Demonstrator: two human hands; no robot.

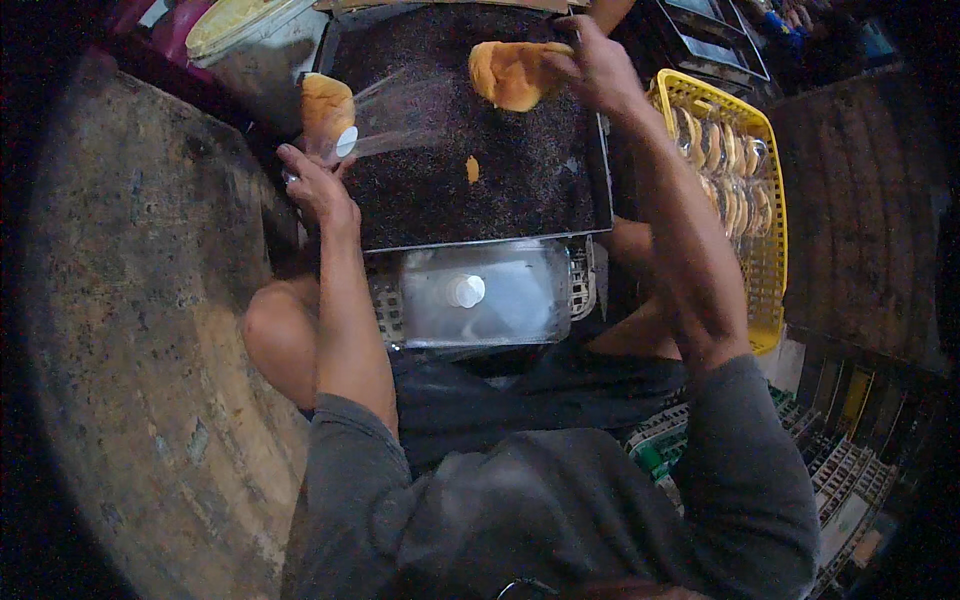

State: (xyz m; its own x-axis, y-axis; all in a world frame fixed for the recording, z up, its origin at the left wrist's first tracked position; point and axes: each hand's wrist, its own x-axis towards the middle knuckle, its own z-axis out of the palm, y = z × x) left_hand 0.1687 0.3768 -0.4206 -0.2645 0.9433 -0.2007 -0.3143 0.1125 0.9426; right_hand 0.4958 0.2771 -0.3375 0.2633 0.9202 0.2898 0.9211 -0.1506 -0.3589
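My left hand (322, 187) is at the left edge of a dark, crumb-strewn tray (430, 215), closed on the lower end of a clear plastic bag. In it appears to be a golden bread bun (327, 105), with a round white label (346, 141) near my fingers. Over the tray's far right part, my right hand (603, 72) grips the right end of a second bread bun (512, 76), which looks unwrapped. Between the two buns shows a streaky, transparent sheen, perhaps plastic film. An orange-brown scrap (472, 169) lies mid-tray.
Close to my lap is a stack of clear plastic bags (520, 310) with a round white label. A yellow basket (775, 200) of wrapped buns stands on the right. Dark metal trays (715, 45) sit behind it; a wooden board (150, 330) spans the left.
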